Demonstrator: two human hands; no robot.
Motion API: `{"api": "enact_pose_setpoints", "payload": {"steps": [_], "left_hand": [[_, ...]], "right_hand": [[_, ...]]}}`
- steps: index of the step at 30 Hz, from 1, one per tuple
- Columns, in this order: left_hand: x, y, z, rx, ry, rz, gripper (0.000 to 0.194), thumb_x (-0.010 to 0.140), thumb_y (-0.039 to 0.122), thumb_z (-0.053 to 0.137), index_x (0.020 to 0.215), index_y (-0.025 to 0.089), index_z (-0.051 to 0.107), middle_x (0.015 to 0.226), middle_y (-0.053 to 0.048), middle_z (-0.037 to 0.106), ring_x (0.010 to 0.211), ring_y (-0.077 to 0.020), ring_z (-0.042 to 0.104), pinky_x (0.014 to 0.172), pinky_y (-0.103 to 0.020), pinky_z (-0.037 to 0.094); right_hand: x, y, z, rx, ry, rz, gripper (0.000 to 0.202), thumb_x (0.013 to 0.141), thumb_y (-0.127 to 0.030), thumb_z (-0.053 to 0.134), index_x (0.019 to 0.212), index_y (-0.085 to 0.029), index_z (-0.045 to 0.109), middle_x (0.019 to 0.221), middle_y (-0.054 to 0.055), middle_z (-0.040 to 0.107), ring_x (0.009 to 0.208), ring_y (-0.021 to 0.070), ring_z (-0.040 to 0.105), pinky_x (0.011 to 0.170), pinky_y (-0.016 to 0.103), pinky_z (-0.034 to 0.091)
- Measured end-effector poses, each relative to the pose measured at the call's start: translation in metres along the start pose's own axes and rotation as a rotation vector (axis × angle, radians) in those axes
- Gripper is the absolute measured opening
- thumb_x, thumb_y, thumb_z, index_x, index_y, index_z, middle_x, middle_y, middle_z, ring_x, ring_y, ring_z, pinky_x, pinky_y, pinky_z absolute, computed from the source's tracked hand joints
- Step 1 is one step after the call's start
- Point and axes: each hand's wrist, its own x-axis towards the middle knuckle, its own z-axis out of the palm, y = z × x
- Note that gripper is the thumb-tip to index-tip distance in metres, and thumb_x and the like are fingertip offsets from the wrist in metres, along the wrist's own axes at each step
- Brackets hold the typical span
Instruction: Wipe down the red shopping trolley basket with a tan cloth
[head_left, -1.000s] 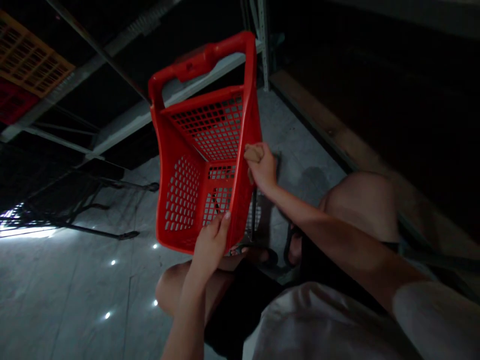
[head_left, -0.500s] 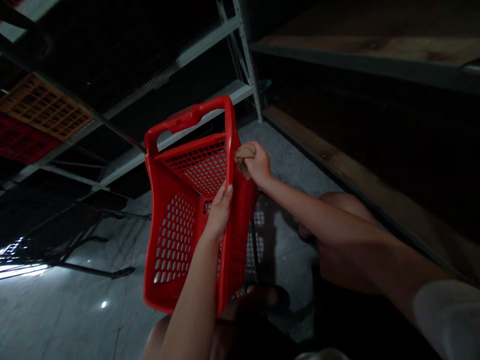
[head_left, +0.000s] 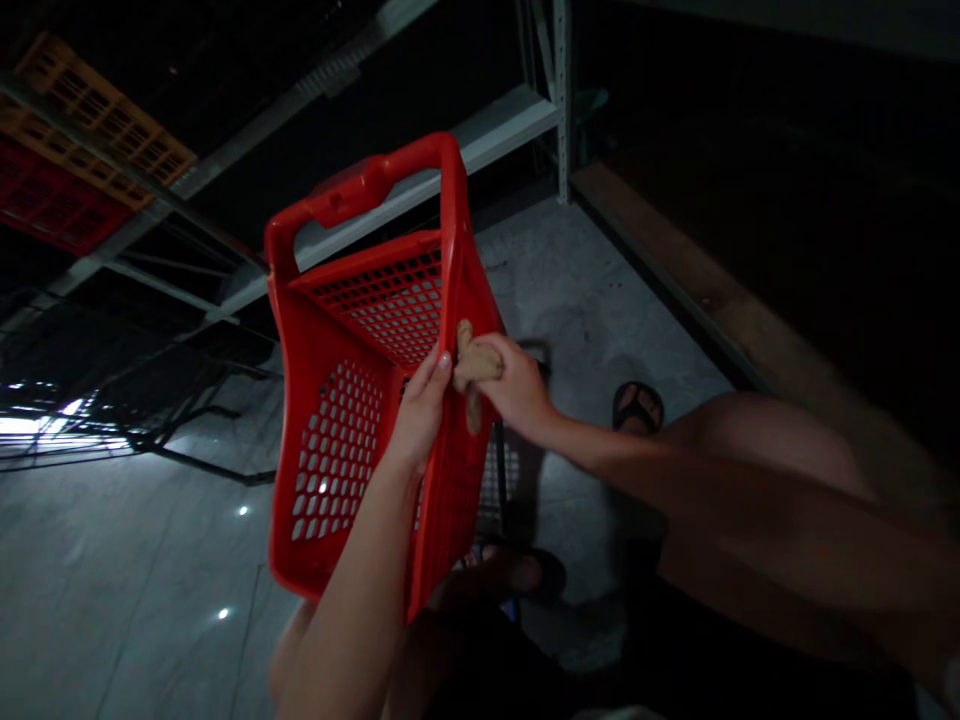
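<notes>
A red plastic shopping basket (head_left: 465,500) with perforated sides and a raised handle is tilted in front of me. My left hand (head_left: 421,410) grips its near right rim, the thumb on top and the other fingers hidden. In my right hand (head_left: 517,385) is a crumpled tan cloth (head_left: 478,365), pressed against the outer right side of the basket just beside my left hand. The inside of the basket shows no contents.
Metal shelving (head_left: 517,125) stands behind the basket. Orange (head_left: 105,120) and dark red crates (head_left: 60,200) lie on a rack at the upper left. A wooden-edged low shelf (head_left: 697,290) runs along the right. My sandaled foot (head_left: 637,406) is on the grey floor.
My right hand and the cloth have moved down along the basket's outer side, closer to my left hand. The view has shifted, and a sandaled foot now shows at the right.
</notes>
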Motion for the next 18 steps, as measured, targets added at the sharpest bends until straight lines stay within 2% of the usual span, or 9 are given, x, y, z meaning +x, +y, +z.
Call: {"api": "enact_pose_setpoints", "payload": {"steps": [3,5,6,8,10,12,14,16,18], "left_hand": [[-0.004,-0.001,-0.001,-0.019,-0.005,-0.009,0.047,0.092,0.046,0.07,0.135,0.025,0.069,0.141,-0.004,0.069,0.141,-0.0254,0.057,0.123,-0.041,0.042],[-0.006,-0.002,0.0,-0.021,0.0,-0.026,0.046,0.093,0.045,0.069,0.136,0.026,0.069,0.141,-0.003,0.069,0.142,-0.026,0.056,0.125,-0.043,0.04],[-0.007,-0.002,-0.001,-0.031,-0.004,-0.032,0.046,0.094,0.045,0.068,0.136,0.026,0.069,0.141,-0.003,0.069,0.143,-0.0263,0.055,0.125,-0.044,0.039],[-0.009,-0.002,-0.002,-0.049,-0.017,-0.037,0.046,0.094,0.045,0.068,0.136,0.027,0.069,0.142,-0.003,0.069,0.144,-0.0265,0.054,0.126,-0.044,0.039],[-0.01,-0.002,-0.004,-0.053,-0.022,-0.031,0.046,0.093,0.045,0.07,0.134,0.026,0.07,0.142,-0.003,0.069,0.145,-0.0266,0.053,0.125,-0.044,0.039],[-0.011,-0.002,-0.007,-0.043,-0.012,-0.031,0.046,0.092,0.044,0.071,0.133,0.024,0.071,0.141,-0.004,0.069,0.144,-0.0267,0.054,0.125,-0.043,0.04],[-0.012,-0.002,-0.01,-0.035,0.001,-0.05,0.047,0.091,0.045,0.072,0.133,0.024,0.071,0.141,-0.004,0.069,0.142,-0.0269,0.056,0.125,-0.043,0.04],[-0.013,-0.003,-0.013,-0.041,0.007,-0.069,0.049,0.09,0.045,0.073,0.134,0.024,0.07,0.142,-0.004,0.069,0.142,-0.0267,0.056,0.126,-0.043,0.039],[-0.014,-0.004,-0.015,-0.066,-0.005,-0.08,0.051,0.09,0.047,0.074,0.136,0.025,0.069,0.143,-0.004,0.068,0.143,-0.0269,0.055,0.126,-0.043,0.038]], "right_hand": [[0.062,0.029,-0.003,-0.023,0.228,0.11,0.026,0.068,-0.016,0.06,0.093,-0.024,0.06,0.096,0.003,0.071,0.092,0.0228,0.064,0.09,0.041,0.053],[0.079,0.04,0.0,-0.03,0.282,0.158,0.023,0.069,-0.016,0.058,0.091,-0.024,0.056,0.095,0.004,0.069,0.091,0.0227,0.063,0.091,0.042,0.053],[0.075,0.04,0.004,-0.028,0.271,0.164,0.023,0.068,-0.015,0.059,0.09,-0.024,0.056,0.094,0.004,0.068,0.092,0.0225,0.063,0.091,0.041,0.052],[0.046,0.032,0.014,-0.018,0.216,0.152,0.024,0.067,-0.014,0.062,0.089,-0.024,0.058,0.094,0.003,0.067,0.092,0.0216,0.064,0.09,0.038,0.053],[-0.002,0.016,0.026,0.001,0.165,0.136,0.024,0.068,-0.017,0.066,0.09,-0.025,0.062,0.096,0.003,0.067,0.091,0.0212,0.064,0.086,0.036,0.053],[-0.052,-0.003,0.036,0.084,0.081,0.2,0.021,0.071,-0.019,0.065,0.09,-0.026,0.063,0.093,0.002,0.068,0.087,0.0209,0.066,0.081,0.035,0.054],[-0.085,-0.019,0.04,0.159,-0.014,0.28,0.026,0.067,-0.016,0.066,0.091,-0.027,0.064,0.092,0.001,0.069,0.084,0.0204,0.066,0.076,0.034,0.054],[-0.09,-0.026,0.037,0.237,-0.084,0.365,0.027,0.066,-0.014,0.065,0.09,-0.026,0.063,0.087,-0.001,0.069,0.078,0.0194,0.066,0.069,0.032,0.054],[-0.065,-0.021,0.029,0.285,-0.076,0.392,0.024,0.068,-0.015,0.065,0.09,-0.025,0.062,0.084,-0.001,0.069,0.077,0.0183,0.066,0.069,0.03,0.054]]}}
